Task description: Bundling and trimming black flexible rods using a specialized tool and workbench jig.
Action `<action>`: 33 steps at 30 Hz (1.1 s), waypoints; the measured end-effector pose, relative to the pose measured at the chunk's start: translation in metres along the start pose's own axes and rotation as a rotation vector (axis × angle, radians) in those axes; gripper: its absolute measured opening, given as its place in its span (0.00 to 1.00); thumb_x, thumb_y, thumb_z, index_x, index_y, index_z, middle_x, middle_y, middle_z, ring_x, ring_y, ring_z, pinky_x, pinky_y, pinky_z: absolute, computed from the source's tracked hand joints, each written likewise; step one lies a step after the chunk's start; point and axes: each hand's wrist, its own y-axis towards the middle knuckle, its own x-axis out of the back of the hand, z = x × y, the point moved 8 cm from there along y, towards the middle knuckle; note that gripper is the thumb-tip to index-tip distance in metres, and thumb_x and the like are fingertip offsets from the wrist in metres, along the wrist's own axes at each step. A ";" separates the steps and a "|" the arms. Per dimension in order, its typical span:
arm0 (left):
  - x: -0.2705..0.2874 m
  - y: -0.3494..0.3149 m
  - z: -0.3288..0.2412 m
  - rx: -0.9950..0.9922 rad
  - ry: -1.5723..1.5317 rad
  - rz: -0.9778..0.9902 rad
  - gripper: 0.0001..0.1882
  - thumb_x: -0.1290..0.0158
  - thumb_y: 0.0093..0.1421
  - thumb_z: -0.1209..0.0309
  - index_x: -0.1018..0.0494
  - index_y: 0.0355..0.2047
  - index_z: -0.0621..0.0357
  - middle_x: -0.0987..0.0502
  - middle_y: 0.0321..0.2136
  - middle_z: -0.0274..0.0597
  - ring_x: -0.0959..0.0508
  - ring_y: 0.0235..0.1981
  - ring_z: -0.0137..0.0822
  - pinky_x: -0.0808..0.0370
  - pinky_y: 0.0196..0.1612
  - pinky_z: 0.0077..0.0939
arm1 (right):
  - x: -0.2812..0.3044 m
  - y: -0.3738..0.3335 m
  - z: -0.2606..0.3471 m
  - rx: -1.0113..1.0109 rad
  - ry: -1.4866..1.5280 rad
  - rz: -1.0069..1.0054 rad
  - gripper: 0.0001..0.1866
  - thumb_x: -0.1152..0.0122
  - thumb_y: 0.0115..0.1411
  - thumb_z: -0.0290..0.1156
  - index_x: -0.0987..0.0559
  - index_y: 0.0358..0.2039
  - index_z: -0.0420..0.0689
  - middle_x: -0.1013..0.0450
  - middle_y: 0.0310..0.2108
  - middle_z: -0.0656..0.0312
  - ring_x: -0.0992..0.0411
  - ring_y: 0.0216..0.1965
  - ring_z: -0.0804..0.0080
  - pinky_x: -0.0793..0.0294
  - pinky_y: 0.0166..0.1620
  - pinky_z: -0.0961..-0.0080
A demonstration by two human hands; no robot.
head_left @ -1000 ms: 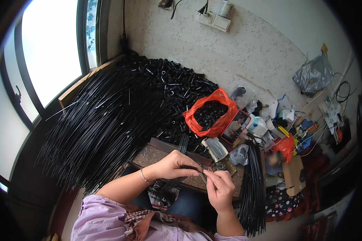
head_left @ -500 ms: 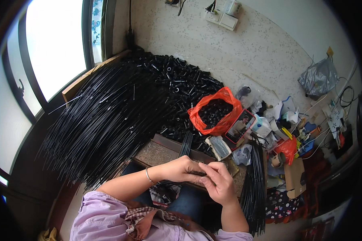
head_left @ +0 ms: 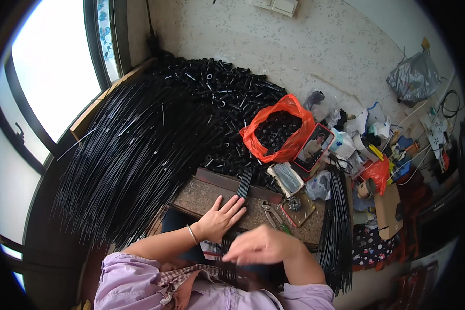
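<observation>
Black, slim rods (head_left: 246, 181) run beneath the fingers (head_left: 236, 207) of the left hand (head_left: 222, 218), which are straight and spread apart, pressing flat on the bundle without wrapping round it. The right hand (head_left: 263, 245) is blurred, held near the left one at the tabletop's near side, its fingers pointing left; I cannot tell whether they grip anything. A pale bracelet (head_left: 192, 235) circles the left wrist. The rods lie on the speckled tabletop (head_left: 188, 200) and cross a dark bar (head_left: 219, 179), their far ends reaching a heap of short black tubular parts (head_left: 206, 77). Right of the bundle are pliers (head_left: 266, 206) and a spiky grey cluster (head_left: 294, 204), with an open box of thin grey pieces (head_left: 287, 178) behind them. Beyond stand a lit phone (head_left: 313, 147) in a red case and an open red bag (head_left: 298, 106) of small black parts. A dark sheaf (head_left: 337, 227) hangs over the right edge; a far larger black sheaf (head_left: 119, 165) spreads on the left, below the bright window (head_left: 51, 67)
</observation>
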 end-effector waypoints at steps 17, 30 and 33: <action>-0.008 -0.029 -0.001 -0.050 0.037 0.029 0.32 0.62 0.55 0.66 0.52 0.60 0.61 0.51 0.61 0.52 0.50 0.63 0.45 0.52 0.61 0.39 | 0.167 -0.101 -0.148 -0.480 -1.362 -0.859 0.02 0.42 0.47 0.25 0.24 0.23 0.41 0.33 0.25 0.60 0.33 0.32 0.61 0.31 0.35 0.68; -0.006 -0.024 0.001 -0.039 -0.065 0.074 0.37 0.56 0.50 0.62 0.51 0.60 0.63 0.52 0.61 0.53 0.50 0.63 0.45 0.52 0.61 0.39 | 0.125 -0.051 -0.179 -0.530 -0.896 -0.727 0.07 0.46 0.52 0.24 0.22 0.31 0.42 0.32 0.26 0.57 0.30 0.28 0.56 0.30 0.31 0.66; -0.003 -0.022 0.002 -0.026 -0.147 0.056 0.38 0.56 0.48 0.65 0.51 0.60 0.63 0.52 0.61 0.53 0.50 0.63 0.45 0.52 0.61 0.39 | 0.126 -0.050 -0.180 -0.505 -0.887 -0.724 0.06 0.46 0.52 0.24 0.22 0.31 0.42 0.32 0.26 0.57 0.29 0.29 0.56 0.30 0.31 0.67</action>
